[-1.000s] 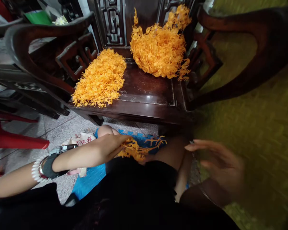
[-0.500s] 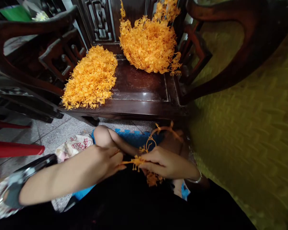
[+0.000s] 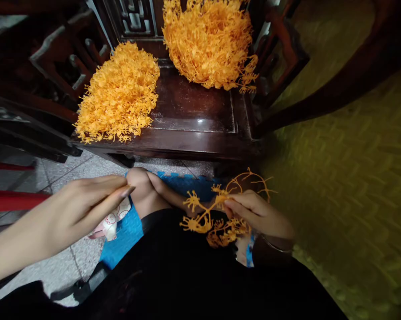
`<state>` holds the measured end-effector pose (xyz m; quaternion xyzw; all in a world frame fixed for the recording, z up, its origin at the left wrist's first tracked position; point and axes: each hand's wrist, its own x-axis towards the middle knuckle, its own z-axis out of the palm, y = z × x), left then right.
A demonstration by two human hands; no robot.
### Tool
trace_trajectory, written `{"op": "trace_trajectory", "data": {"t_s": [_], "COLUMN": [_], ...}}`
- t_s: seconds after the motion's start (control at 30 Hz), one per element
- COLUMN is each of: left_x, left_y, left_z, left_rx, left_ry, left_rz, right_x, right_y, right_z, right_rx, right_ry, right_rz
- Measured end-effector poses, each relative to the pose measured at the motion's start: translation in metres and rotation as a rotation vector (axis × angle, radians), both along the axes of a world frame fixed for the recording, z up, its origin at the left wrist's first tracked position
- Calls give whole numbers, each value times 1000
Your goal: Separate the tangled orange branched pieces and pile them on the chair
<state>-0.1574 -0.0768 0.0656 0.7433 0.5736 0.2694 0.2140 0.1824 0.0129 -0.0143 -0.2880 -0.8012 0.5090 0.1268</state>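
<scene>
My right hand [image 3: 255,213] pinches an orange branched plastic sprig [image 3: 203,215] above my lap. Small clustered tips spread from it to the left, and a thin curved stem with short bare spurs [image 3: 248,172] arcs over the knuckles. To the left, well apart from the sprig, my left hand [image 3: 97,200] has its thumb and fingers pressed together. Whatever may be between those fingertips is too small to make out. On the dark wooden chair [image 3: 193,111] in front lie two orange heaps: loose small pieces [image 3: 120,95] at the left, a tangled bunch of sprigs [image 3: 208,44] at the back right.
A yellow-green textured surface [image 3: 347,178] runs along the right side. Blue foam matting [image 3: 120,240] covers part of the speckled tile floor [image 3: 57,271]. A red furniture leg [image 3: 13,200] juts in at the left, and a white printed cloth [image 3: 112,222] lies by my knee.
My left hand has moved left, away from the sprig it was pinching beside my right hand. My right hand has shifted slightly right and still holds the sprig. The view has tilted down.
</scene>
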Motion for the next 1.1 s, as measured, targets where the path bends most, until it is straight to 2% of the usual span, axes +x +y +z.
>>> {"op": "trace_trajectory", "data": {"t_s": [0.07,0.1,0.23,0.3,0.4,0.47,0.53,0.6,0.7,0.87,1.03,1.1], "left_x": [9,9,-20,-43,-74,-91,-103,-109,-109,-108,-113,-111], "left_y": [22,36,116,164,232,266,286,294,291,279,278,278], "left_z": [-6,-9,-11,-11,-11,-13,-17,-23,-29,-30,-27,-25], "left_rx": [85,143,306,324,292,221,100,-25,-122,-47,-135,-132], "left_ry": [218,330,651,699,696,699,700,697,703,734,648,604], "left_rz": [-77,-49,292,422,526,563,580,593,598,665,703,715], "right_x": [-10,-13,-16,-17,-22,-25,-28,-30,-35,-47,-54,-56], "right_y": [2,3,8,9,11,13,17,21,27,28,23,22], "right_z": [-7,-10,-24,-30,-38,-42,-43,-42,-40,-39,-38,-37], "right_rx": [-65,-103,-205,-209,-223,-267,-321,-347,-345,-403,-375,-424], "right_ry": [51,72,102,112,180,245,288,313,366,527,648,706], "right_rz": [-58,-87,-214,-291,-380,-423,-448,-462,-505,-580,-620,-609]}}
